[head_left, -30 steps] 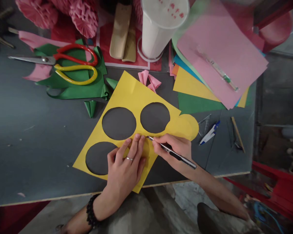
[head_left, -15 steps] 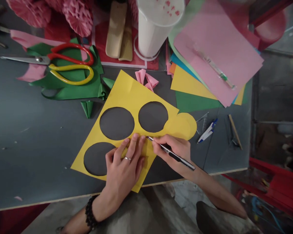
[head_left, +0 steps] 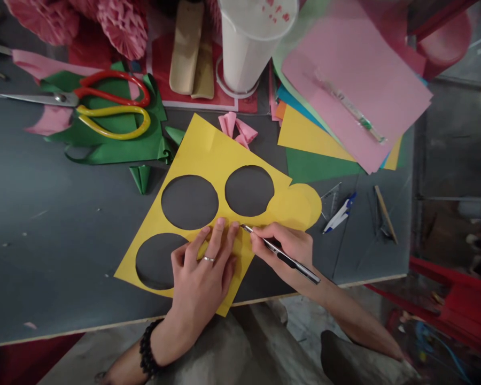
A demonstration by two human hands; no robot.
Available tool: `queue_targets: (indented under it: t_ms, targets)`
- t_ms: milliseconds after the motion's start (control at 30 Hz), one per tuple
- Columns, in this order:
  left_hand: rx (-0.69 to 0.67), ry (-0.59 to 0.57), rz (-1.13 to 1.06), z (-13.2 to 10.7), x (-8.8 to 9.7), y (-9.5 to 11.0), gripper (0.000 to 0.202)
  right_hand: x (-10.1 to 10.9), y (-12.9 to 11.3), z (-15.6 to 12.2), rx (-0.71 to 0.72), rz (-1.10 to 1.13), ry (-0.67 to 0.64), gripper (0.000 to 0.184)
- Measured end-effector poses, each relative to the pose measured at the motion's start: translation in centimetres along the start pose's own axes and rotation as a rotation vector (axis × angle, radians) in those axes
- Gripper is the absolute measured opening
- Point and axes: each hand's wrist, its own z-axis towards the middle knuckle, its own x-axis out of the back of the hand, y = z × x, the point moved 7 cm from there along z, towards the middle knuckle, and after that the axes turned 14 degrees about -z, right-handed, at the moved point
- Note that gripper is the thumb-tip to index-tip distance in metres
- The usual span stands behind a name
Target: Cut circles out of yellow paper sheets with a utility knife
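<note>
A yellow paper sheet with three round holes cut out lies on the dark grey table. My left hand lies flat on the sheet's near corner, fingers spread, a ring on one finger. My right hand is closed on a black and silver pen, its tip touching the paper just right of my left fingertips. A loose yellow paper circle lies at the sheet's right edge, beside my right hand.
Red and yellow-handled scissors rest on green paper scraps at the back left. A white cup stands at the back. A stack of coloured sheets is at the back right. A blue and white pen lies to the right. The table's front edge runs just below my hands.
The view has drifted slightly. Both hands stay in the same place on the yellow sheet, the pen tip still at the paper.
</note>
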Motion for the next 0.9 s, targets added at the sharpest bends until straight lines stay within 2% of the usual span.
queue_targets:
  t_ms: [567, 900]
  targets:
    - [0.016, -0.06, -0.003, 0.1, -0.2, 0.4, 0.066, -0.3, 0.6, -1.4, -0.051, -0.002, 0.035, 0.006]
    - [-0.006, -0.031, 0.072, -0.3, -0.4, 0.4, 0.064, -0.6, 1.0, -2.5, -0.077, -0.011, 0.067, 0.009]
